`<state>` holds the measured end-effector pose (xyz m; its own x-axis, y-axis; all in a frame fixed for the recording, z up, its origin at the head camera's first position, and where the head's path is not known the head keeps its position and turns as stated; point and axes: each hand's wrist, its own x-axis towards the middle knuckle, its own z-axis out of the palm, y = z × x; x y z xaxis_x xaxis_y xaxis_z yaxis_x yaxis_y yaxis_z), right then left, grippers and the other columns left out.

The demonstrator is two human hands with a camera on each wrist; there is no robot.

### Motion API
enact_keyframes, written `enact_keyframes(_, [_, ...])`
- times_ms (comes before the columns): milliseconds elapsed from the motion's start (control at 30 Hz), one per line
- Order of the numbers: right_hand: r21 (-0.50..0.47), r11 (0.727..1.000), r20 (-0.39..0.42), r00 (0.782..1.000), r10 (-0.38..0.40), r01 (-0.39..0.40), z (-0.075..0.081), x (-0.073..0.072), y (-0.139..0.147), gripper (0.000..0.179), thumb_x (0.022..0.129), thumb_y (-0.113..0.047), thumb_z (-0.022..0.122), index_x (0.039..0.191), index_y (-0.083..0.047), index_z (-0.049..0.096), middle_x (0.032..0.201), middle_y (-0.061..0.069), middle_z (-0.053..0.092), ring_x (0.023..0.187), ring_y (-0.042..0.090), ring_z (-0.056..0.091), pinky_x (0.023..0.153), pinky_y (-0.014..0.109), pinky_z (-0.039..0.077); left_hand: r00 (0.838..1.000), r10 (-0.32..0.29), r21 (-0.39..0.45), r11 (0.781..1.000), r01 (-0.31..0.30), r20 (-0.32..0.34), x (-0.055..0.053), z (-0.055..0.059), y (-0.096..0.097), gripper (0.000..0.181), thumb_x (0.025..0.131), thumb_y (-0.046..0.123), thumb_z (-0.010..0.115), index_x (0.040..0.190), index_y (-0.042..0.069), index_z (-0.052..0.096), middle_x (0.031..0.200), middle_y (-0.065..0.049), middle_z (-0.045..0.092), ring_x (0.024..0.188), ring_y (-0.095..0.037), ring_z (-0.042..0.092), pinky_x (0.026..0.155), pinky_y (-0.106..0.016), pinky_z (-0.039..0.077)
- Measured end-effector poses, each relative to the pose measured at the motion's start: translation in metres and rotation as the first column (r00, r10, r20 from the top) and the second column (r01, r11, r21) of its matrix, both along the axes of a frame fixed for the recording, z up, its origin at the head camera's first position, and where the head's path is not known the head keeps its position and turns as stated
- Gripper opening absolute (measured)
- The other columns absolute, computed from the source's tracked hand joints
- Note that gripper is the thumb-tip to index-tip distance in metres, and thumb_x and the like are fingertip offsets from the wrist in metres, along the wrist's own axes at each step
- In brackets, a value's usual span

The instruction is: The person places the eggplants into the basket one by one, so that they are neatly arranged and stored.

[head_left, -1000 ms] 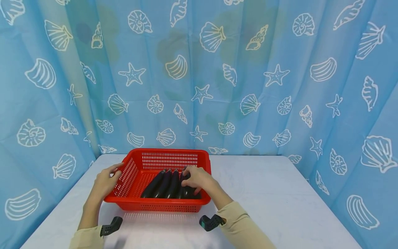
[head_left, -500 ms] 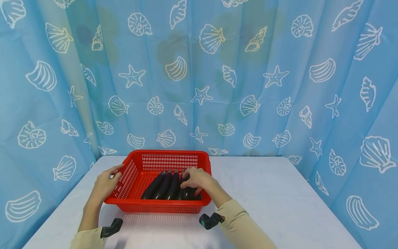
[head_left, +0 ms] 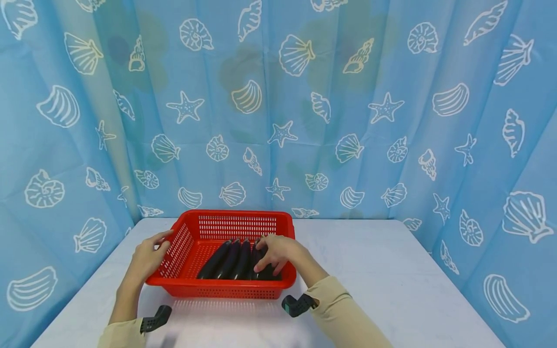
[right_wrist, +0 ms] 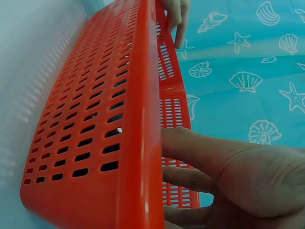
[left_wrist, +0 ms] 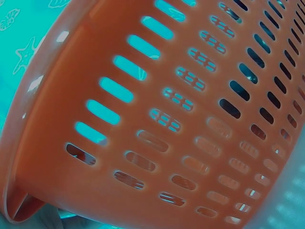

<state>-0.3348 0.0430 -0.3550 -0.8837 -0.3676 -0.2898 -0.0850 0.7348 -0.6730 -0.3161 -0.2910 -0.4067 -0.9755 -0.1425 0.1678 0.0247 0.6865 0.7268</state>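
Note:
Several dark purple eggplants [head_left: 230, 261] lie side by side in a red perforated plastic basket [head_left: 226, 285]. They fill its right half. My right hand [head_left: 280, 251] reaches over the right wall, thumb and fingers spread above the rightmost eggplants; whether they touch one is hard to tell. In the right wrist view the right hand [right_wrist: 257, 176] passes its fingers behind the red rim, which hides the tips. At the left rim, my left hand [head_left: 147, 257] rests its extended index finger and thumb against the basket. The left wrist view shows only the slotted basket wall [left_wrist: 157, 138].
The basket stands on a white-covered table [head_left: 374, 280], which extends to the right of it. A blue curtain [head_left: 278, 106] with white shell and starfish prints hangs close behind the basket and along both sides. Black camera mounts [head_left: 298, 305] sit on the wrists.
My right hand has turned slightly, its thumb shifting down toward the front and spreading from the fingers. The left hand and the eggplants look the same.

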Motion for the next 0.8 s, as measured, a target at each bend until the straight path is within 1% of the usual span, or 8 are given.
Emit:
enact_keyframes(100, [-0.003,1.000,0.014,1.000,0.004,-0.004,0.001,0.001,0.001,0.059,0.079,-0.012,0.081,0.133,-0.009,0.059,0.119,0.017,0.065,0.087,0.028,0.069,0.072,0.037,0.062,1.000,-0.002,0.000,1.000,0.002,0.005,-0.001,0.000,0.000,0.050,0.102,0.022,0.046,0.149,0.007,0.041,0.139,-0.033,0.049,0.103,-0.043,0.066,0.069,-0.042,0.062])
enact_keyframes(200, [-0.004,1.000,0.004,1.000,-0.004,0.004,0.000,0.001,0.001,0.061,0.077,-0.012,0.082,0.134,-0.009,0.059,0.117,0.016,0.066,0.086,0.027,0.070,0.072,0.035,0.062,1.000,-0.001,-0.005,1.000,0.001,0.009,-0.001,0.001,0.000,0.050,0.102,0.023,0.046,0.149,0.007,0.041,0.139,-0.034,0.049,0.103,-0.043,0.066,0.069,-0.042,0.062])
enact_keyframes(267, [-0.010,1.000,-0.003,1.000,-0.016,0.016,-0.002,0.000,0.001,0.062,0.077,-0.011,0.082,0.134,-0.010,0.059,0.120,0.018,0.066,0.085,0.027,0.070,0.072,0.034,0.062,1.000,0.004,-0.011,1.000,-0.004,0.010,-0.001,0.001,0.000,0.050,0.102,0.022,0.046,0.149,0.007,0.041,0.139,-0.034,0.049,0.103,-0.043,0.066,0.070,-0.042,0.062])
enact_keyframes(433, [-0.039,0.998,-0.031,0.998,-0.051,0.049,-0.009,-0.002,-0.004,0.063,0.077,-0.009,0.081,0.135,-0.009,0.058,0.128,0.021,0.062,0.083,0.028,0.070,0.073,0.037,0.062,1.000,0.010,-0.020,1.000,-0.010,0.016,0.000,0.002,0.000,0.050,0.101,0.022,0.045,0.148,0.007,0.041,0.139,-0.034,0.049,0.104,-0.043,0.064,0.073,-0.044,0.062])
enact_keyframes(600, [-0.060,0.993,-0.074,0.992,-0.107,0.103,-0.017,-0.001,-0.010,0.063,0.077,-0.007,0.081,0.135,-0.010,0.059,0.127,0.021,0.062,0.077,0.027,0.070,0.080,0.041,0.061,1.000,0.015,-0.032,0.999,-0.014,0.018,-0.001,0.002,0.000,0.050,0.101,0.022,0.045,0.148,0.007,0.041,0.139,-0.034,0.048,0.104,-0.043,0.064,0.074,-0.045,0.062])
enact_keyframes(667, [-0.044,0.991,-0.091,0.988,-0.126,0.123,-0.020,-0.003,-0.013,0.063,0.076,-0.008,0.081,0.136,-0.012,0.059,0.128,0.021,0.061,0.075,0.025,0.069,0.081,0.042,0.061,1.000,0.016,-0.038,0.999,-0.015,0.015,-0.001,0.002,0.000,0.050,0.101,0.022,0.046,0.148,0.007,0.042,0.139,-0.033,0.049,0.104,-0.042,0.064,0.075,-0.045,0.062])
enact_keyframes(800, [0.006,0.991,-0.146,0.980,-0.134,0.136,-0.025,-0.005,-0.015,0.062,0.077,-0.008,0.081,0.135,-0.012,0.060,0.130,0.020,0.060,0.073,0.023,0.068,0.076,0.039,0.062,1.000,0.016,-0.048,0.999,-0.015,0.005,-0.001,0.001,0.000,0.049,0.101,0.022,0.046,0.148,0.007,0.042,0.138,-0.033,0.050,0.103,-0.041,0.064,0.077,-0.046,0.061])
